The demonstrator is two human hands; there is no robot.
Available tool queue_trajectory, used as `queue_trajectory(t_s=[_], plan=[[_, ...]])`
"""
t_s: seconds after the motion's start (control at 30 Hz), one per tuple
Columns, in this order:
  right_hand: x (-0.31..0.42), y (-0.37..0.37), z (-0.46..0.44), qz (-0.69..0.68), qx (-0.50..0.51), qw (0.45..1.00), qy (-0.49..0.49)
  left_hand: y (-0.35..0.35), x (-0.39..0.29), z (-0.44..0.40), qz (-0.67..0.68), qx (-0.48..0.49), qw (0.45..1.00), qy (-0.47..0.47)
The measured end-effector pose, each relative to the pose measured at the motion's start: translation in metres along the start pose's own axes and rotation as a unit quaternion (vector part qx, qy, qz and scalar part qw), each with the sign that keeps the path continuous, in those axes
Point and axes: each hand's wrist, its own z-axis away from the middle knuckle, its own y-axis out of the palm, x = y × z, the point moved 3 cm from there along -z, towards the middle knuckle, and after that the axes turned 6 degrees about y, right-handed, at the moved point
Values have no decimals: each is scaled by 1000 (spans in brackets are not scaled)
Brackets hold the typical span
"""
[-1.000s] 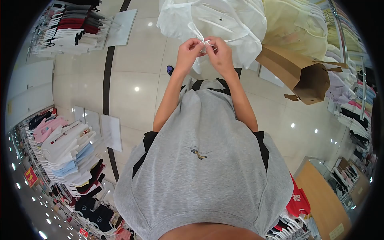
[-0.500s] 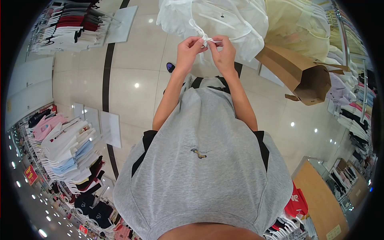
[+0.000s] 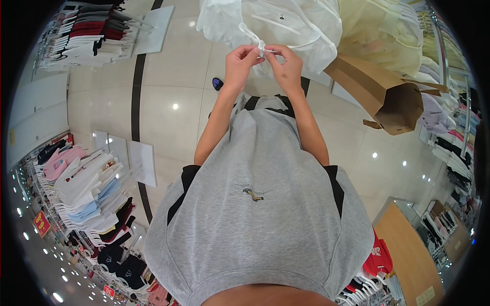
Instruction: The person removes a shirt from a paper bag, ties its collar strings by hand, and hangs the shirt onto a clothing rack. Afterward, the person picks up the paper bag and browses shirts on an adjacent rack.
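Note:
At the top of the view is a sheer white garment (image 3: 311, 25) with thin white straps. My left hand (image 3: 240, 69) pinches a knotted-looking white strap (image 3: 261, 46) between thumb and fingertips. Close beside it, my right hand (image 3: 286, 71) has thumb and finger pinched on the same strap's thin end. Both hands are nearly touching at the garment's lower edge. The exact shape of the knot is partly hidden by my fingers.
Pale yellow sheer garments (image 3: 380, 35) hang right of the white one. An open brown paper bag (image 3: 365, 84) is below them. Clothes racks with white tops (image 3: 84, 176) line the left side. A wooden surface (image 3: 408, 250) stands at lower right, above tiled floor (image 3: 171, 109).
Both hands keep their pinch on the strap. My right hand has shifted slightly right and turned a little, its back showing more. The view has moved only slightly.

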Motion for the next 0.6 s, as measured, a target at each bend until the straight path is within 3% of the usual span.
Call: queue_trajectory(t_s=[0.17,0.6], plan=[[-2,-4,-2,-18,2,999,41,3,1,-2,3,-2,1000,-1],[1,-6,-7,35,12,998,-52,7,7,-5,-27,-8,1000,5]])
